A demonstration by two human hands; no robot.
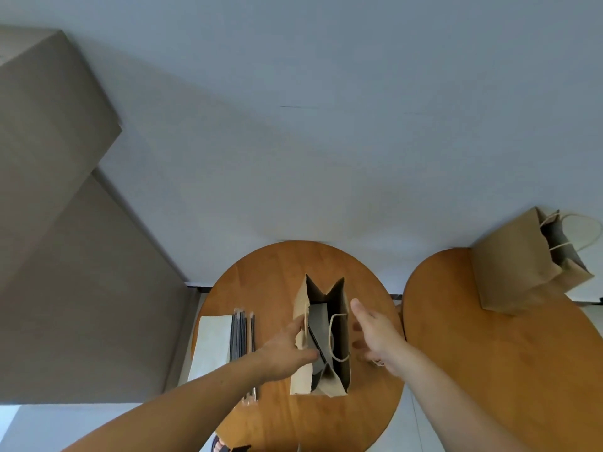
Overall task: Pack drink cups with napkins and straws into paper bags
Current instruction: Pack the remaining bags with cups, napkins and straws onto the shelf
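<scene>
An open brown paper bag [301, 378] with rope handles stands upright in the middle of a round wooden table [274, 272]. My left hand [287, 349] holds the bag's left rim, thumb over the edge and into the opening. My right hand [372, 334] is just right of the bag with straight fingers, close to its side wall. A white stack of napkins [212, 344] lies at the table's left edge. Several dark wrapped straws [241, 334] lie beside it. No drink cup is visible; the bag's inside is dark.
A second round wooden table [489, 353] stands to the right, carrying another brown paper bag [515, 272] with rope handles. A large beige cabinet [65, 256] fills the left side. A pale wall runs behind both tables.
</scene>
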